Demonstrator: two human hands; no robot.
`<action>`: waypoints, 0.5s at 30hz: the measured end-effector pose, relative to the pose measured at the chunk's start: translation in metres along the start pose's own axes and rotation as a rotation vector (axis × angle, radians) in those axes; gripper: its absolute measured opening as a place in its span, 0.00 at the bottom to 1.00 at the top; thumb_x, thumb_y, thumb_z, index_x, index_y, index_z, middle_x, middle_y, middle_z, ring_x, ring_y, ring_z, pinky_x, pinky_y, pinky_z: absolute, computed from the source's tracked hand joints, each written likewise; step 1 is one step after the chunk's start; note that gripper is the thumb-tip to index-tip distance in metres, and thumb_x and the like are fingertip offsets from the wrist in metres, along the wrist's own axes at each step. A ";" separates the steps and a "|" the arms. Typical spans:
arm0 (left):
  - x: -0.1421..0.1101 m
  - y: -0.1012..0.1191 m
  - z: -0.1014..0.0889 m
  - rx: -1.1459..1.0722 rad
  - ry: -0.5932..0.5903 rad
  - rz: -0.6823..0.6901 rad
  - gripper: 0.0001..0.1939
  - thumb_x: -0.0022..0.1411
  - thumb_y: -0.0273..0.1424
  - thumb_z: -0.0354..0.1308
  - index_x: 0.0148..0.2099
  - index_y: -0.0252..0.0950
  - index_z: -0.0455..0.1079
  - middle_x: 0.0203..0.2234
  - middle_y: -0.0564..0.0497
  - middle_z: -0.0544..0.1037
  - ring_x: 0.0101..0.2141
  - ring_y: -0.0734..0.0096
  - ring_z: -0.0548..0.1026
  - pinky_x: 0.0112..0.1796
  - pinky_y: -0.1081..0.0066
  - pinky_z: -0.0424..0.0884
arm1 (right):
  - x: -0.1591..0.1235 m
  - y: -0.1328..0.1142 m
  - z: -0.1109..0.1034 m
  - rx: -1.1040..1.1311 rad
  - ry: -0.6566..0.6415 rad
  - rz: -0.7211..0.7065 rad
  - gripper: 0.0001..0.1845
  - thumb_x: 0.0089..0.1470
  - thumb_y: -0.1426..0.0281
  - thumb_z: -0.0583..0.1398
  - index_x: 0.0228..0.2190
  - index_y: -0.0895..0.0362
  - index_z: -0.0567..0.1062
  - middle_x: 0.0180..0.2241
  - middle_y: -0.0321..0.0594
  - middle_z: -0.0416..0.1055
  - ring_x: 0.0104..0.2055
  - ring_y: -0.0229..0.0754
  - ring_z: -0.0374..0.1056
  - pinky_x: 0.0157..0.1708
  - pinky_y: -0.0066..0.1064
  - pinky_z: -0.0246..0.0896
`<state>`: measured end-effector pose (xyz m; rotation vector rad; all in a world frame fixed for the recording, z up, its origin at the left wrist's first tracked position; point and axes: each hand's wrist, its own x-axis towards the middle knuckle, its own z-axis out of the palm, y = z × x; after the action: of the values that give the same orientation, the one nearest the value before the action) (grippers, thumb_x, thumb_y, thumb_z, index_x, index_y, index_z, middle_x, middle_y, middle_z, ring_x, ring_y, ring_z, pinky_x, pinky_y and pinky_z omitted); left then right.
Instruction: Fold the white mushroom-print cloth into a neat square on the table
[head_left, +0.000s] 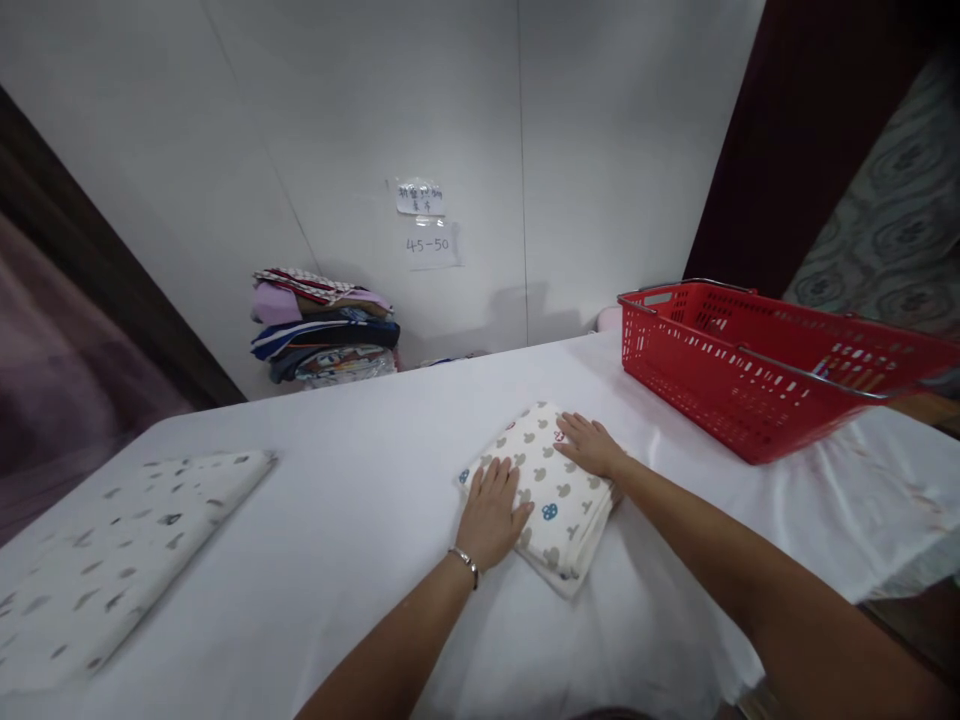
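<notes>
A folded white cloth (541,480) printed with grey, blue and red mushrooms lies on the white-covered table in front of me. My left hand (491,512), with a silver bracelet at the wrist, rests flat on its left side, fingers stretched out. On the cloth's upper right part lies my right hand (589,444), also flat with the fingers extended. The folded layers show along the lower right edge of the cloth. Neither hand grips anything.
A red shopping basket (690,385) with metal handles stands on the table at the right. Another folded white cloth (127,550) with dark marks lies at the left. Folded fabrics (326,330) are stacked by the wall, below two paper labels (433,246).
</notes>
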<state>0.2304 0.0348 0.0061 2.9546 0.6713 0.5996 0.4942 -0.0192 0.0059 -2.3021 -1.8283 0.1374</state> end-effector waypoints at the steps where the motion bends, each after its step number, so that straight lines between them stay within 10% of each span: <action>1: -0.002 0.000 0.001 0.002 0.001 -0.004 0.26 0.64 0.40 0.44 0.61 0.34 0.57 0.60 0.41 0.58 0.61 0.56 0.52 0.58 0.51 0.49 | 0.000 0.000 0.000 0.000 0.003 -0.004 0.33 0.59 0.52 0.45 0.61 0.54 0.53 0.64 0.44 0.42 0.65 0.51 0.38 0.58 0.51 0.40; 8: 0.003 -0.005 -0.007 -0.094 -0.005 -0.055 0.23 0.64 0.40 0.46 0.58 0.35 0.61 0.59 0.44 0.60 0.61 0.59 0.53 0.59 0.52 0.48 | 0.008 0.007 -0.016 0.212 -0.003 0.033 0.32 0.58 0.53 0.49 0.60 0.53 0.56 0.63 0.43 0.48 0.63 0.50 0.45 0.58 0.43 0.47; 15: 0.019 -0.038 -0.030 -0.299 -0.051 -0.552 0.26 0.61 0.42 0.49 0.56 0.32 0.62 0.58 0.39 0.61 0.58 0.58 0.59 0.55 0.60 0.57 | -0.004 0.053 -0.039 0.252 -0.077 0.376 0.36 0.43 0.51 0.63 0.51 0.58 0.70 0.48 0.49 0.70 0.49 0.52 0.67 0.48 0.39 0.61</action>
<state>0.2187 0.0762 0.0357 2.3495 1.2060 0.5118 0.5511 -0.0382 0.0330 -2.4524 -1.2986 0.4875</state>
